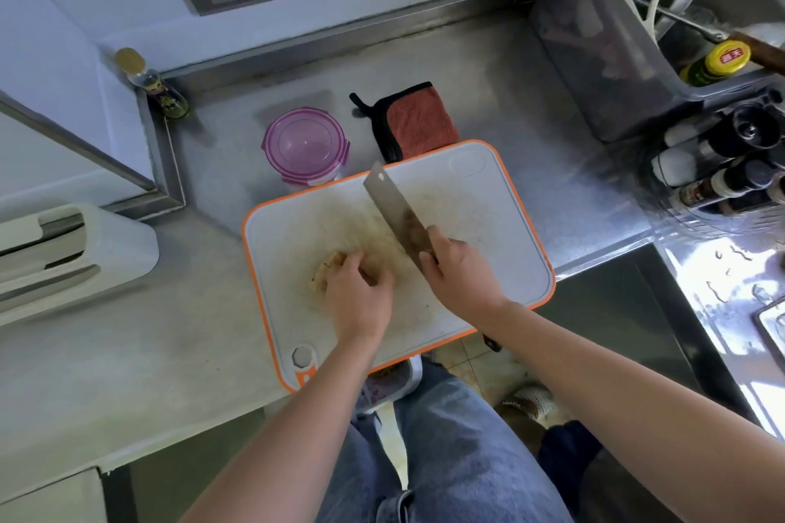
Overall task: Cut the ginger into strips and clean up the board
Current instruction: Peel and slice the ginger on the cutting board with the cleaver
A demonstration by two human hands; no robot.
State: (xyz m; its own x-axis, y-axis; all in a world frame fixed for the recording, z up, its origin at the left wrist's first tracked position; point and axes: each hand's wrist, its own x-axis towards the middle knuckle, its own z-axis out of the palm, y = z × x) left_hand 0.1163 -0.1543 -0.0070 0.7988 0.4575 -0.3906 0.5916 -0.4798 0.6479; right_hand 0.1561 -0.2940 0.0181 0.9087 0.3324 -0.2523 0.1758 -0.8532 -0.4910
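Note:
A white cutting board point(488, 200) with an orange rim lies on the steel counter. On its near left part sits a tan piece of ginger point(327, 268), mostly covered by my left hand point(361, 289), whose curled fingers hold it down. My right hand point(458, 272) grips the handle of a cleaver point(391, 204). The blade points away toward the board's far edge, just right of the ginger. Whether the blade touches the board cannot be told.
Behind the board stand a round container with a purple lid point(306, 144) and a folded red cloth point(418, 121). A small bottle point(148, 85) is in the back left corner. A grey bin point(603, 55) and a spice rack point(722, 166) stand at right.

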